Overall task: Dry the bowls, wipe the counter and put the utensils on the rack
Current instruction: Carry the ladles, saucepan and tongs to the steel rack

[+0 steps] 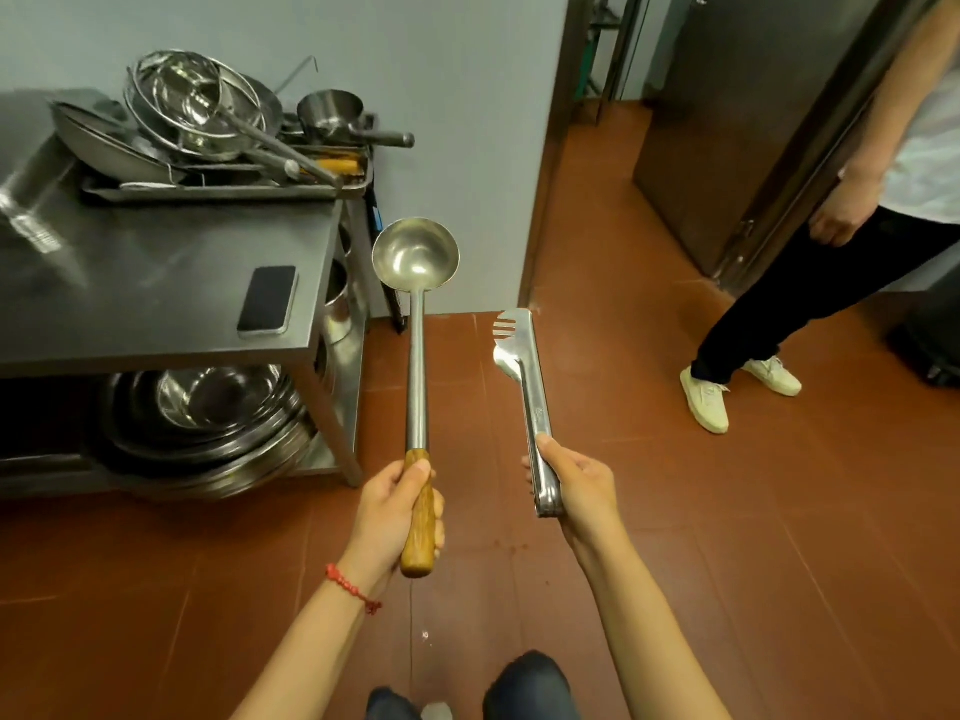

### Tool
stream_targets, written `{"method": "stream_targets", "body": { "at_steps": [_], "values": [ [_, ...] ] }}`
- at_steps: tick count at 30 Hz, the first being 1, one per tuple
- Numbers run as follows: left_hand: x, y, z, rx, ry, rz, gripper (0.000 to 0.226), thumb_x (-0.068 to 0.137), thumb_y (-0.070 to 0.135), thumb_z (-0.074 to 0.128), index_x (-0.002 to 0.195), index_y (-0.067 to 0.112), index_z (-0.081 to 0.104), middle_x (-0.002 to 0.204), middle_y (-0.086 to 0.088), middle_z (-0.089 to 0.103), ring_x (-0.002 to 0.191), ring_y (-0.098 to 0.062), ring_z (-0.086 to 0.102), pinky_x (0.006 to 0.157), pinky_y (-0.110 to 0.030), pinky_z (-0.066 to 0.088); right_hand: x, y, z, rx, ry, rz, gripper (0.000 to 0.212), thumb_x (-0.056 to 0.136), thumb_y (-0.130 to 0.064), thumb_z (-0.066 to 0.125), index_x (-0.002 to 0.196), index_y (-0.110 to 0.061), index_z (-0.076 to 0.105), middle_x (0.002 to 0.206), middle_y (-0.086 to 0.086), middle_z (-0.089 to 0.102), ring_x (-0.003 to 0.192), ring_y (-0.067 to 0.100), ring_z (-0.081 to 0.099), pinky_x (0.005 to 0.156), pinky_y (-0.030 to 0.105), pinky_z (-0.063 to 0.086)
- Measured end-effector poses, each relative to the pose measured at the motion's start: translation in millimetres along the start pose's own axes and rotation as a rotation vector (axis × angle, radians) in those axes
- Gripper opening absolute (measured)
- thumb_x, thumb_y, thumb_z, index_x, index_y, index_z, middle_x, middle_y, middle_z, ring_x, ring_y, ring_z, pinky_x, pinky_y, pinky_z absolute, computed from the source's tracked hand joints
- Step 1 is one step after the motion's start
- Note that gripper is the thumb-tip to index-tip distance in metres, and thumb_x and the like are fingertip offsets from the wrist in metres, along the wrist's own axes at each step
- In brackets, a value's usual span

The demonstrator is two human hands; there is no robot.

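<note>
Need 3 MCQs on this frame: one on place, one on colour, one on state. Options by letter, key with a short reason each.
1. Where does the phone lie?
A. on the steel table top, near its right edge
B. on the floor
C. on the lower shelf among the bowls

2. What colour is the ladle handle where it is gripped?
A. black
B. brown wood
C. red

3. What is the right hand doing?
A. hanging open
B. pressing flat on the table
C. gripping the tongs

Answers:
1. A: the phone rests face up on the steel table, well above the shelf of bowls.
2. B: the left hand wraps a brown wooden grip below the steel shaft.
3. C: the fingers curl round the rear end of the tongs, whose tips point away from the person, over the floor.
</note>
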State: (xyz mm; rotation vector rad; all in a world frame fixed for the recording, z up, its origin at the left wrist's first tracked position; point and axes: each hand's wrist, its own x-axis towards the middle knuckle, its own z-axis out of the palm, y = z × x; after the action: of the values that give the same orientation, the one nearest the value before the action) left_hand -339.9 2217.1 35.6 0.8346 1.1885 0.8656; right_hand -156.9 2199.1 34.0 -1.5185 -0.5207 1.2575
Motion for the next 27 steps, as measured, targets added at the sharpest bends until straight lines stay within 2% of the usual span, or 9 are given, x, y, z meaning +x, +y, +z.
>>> {"method": "stream_targets", "body": {
  "at_steps": [5,10,16,21,27],
  "values": [
    [92,41,14,-0.007,0.02,0.036,0.019,0.094,0.019,0.044,0.085,0.004,0.05,0.047,-0.006,0.054,0.029,-0.02,0.049,0.031,-0.022,0.042,95,-47,25,-0.038,-0.044,-0.04,0.018,0.079,-0.034,0.067,0.065,-0.027,0.076,0.063,0.0,0.072,0.053,0.008,0.061,0.049,0.021,0.049],
    [186,83,43,-0.097,0.075,0.06,0.019,0.094,0.019,0.044,0.083,0.004,0.049,0.045,-0.005,0.054,0.028,-0.02,0.048,0.03,-0.021,0.041,198,-102,44,-0.074,-0.105,-0.048,0.023,0.079,-0.033,0.067,0.063,-0.018,0.075,0.065,0.002,0.073,0.052,0.009,0.061,0.045,0.02,0.047],
    [275,143,57,-0.16,0.151,0.112,0.019,0.093,0.022,0.046,0.085,0.005,0.05,0.046,-0.003,0.056,0.029,-0.019,0.048,0.031,-0.021,0.041,305,-176,79,-0.145,-0.208,-0.051,0.026,0.08,-0.033,0.067,0.061,-0.017,0.074,0.066,0.002,0.073,0.054,0.009,0.062,0.047,0.022,0.046],
    [345,186,37,-0.206,0.254,0.16,0.02,0.092,0.024,0.047,0.085,0.005,0.052,0.047,-0.004,0.056,0.03,-0.019,0.048,0.031,-0.021,0.041,383,-211,136,-0.163,-0.318,-0.045,0.025,0.079,-0.035,0.067,0.063,-0.018,0.076,0.065,0.004,0.072,0.056,0.013,0.061,0.052,0.027,0.049],
    [433,234,-13,-0.228,0.375,0.211,0.02,0.094,0.021,0.045,0.082,0.005,0.05,0.043,-0.003,0.055,0.027,-0.018,0.047,0.029,-0.02,0.04,468,-237,226,-0.213,-0.426,-0.056,0.027,0.081,-0.037,0.063,0.06,-0.026,0.075,0.064,0.002,0.072,0.053,0.01,0.062,0.049,0.023,0.048]
  ]
}}
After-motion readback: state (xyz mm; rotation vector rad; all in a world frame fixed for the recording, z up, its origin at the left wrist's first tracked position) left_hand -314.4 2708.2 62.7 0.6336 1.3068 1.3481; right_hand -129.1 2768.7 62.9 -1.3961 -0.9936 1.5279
